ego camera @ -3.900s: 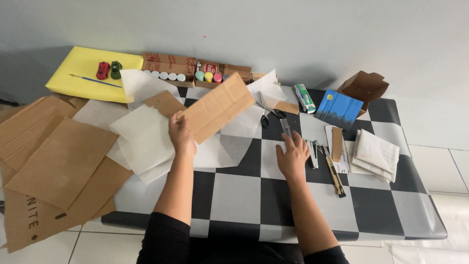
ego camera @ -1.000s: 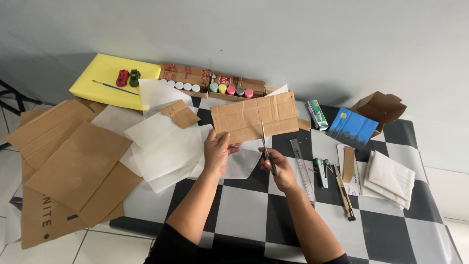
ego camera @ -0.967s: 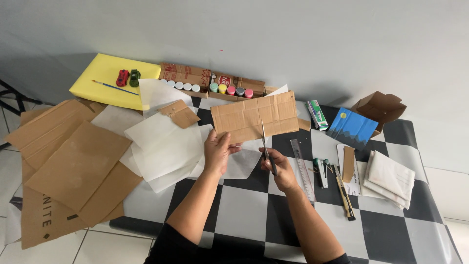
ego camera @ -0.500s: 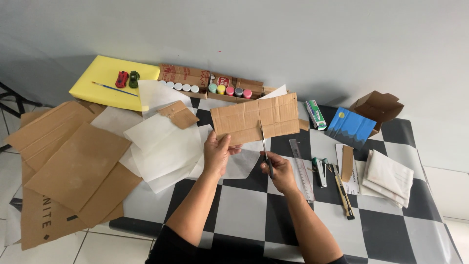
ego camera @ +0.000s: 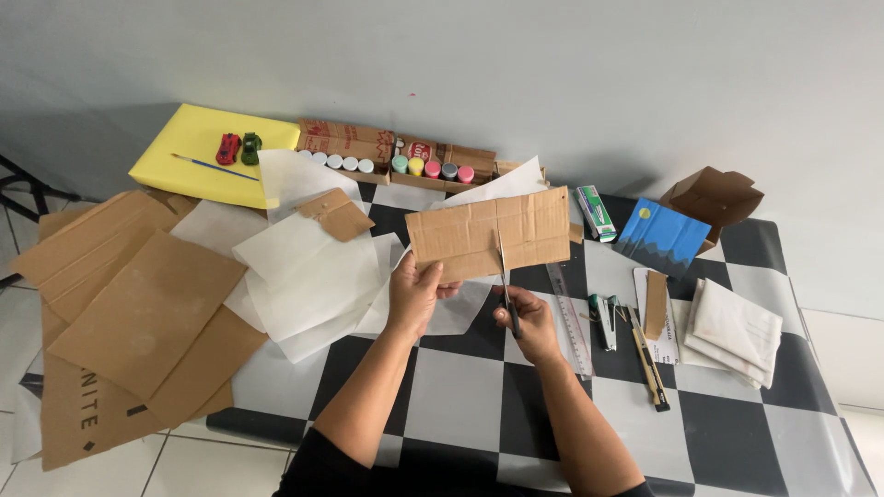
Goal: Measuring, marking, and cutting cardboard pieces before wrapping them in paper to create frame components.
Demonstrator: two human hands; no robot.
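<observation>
A cardboard strip (ego camera: 488, 232) is held up over the checkered table (ego camera: 460, 396) by the left hand (ego camera: 416, 293), gripped at its lower left edge. Scissors (ego camera: 505, 287) are held in the right hand (ego camera: 525, 317), their blades set into the strip's lower edge. White paper sheets (ego camera: 308, 271) are spread just left, and a ruler (ego camera: 571, 317) is laid beside the right hand.

Scissors (ego camera: 505, 285) deeper — cardboard piece (ego camera: 488, 233) more split
</observation>
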